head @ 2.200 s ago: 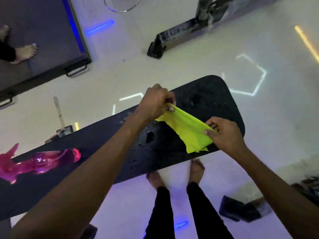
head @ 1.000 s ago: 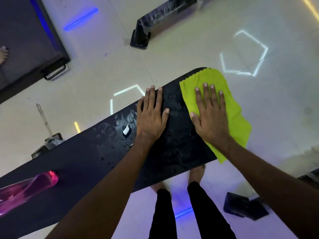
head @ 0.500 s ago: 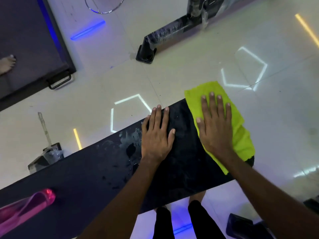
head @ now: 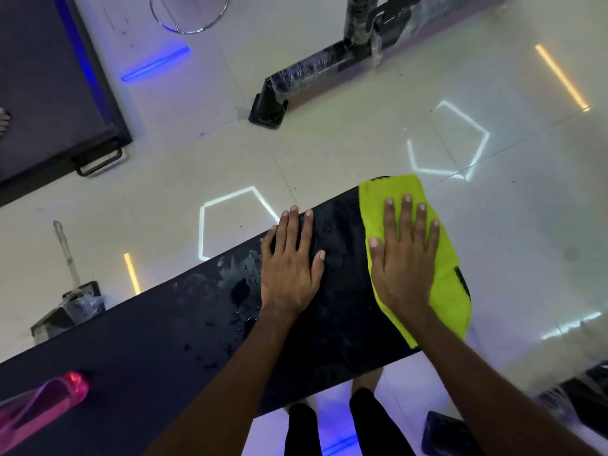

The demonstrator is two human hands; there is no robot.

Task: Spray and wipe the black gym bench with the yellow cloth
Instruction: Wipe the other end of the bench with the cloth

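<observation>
From the head view I see the black gym bench [head: 184,340] running diagonally, its rounded end covered by the yellow cloth [head: 450,291], which overhangs that end's edges. My right hand [head: 403,268] presses flat on the cloth, fingers straight and spread. My left hand [head: 289,268] lies flat on the bench just beside the cloth, fingers straight, near wet droplets. A pink bottle [head: 42,406] lies at the bench's other end; bare tiled floor [head: 329,153] lies beyond its far edge.
</observation>
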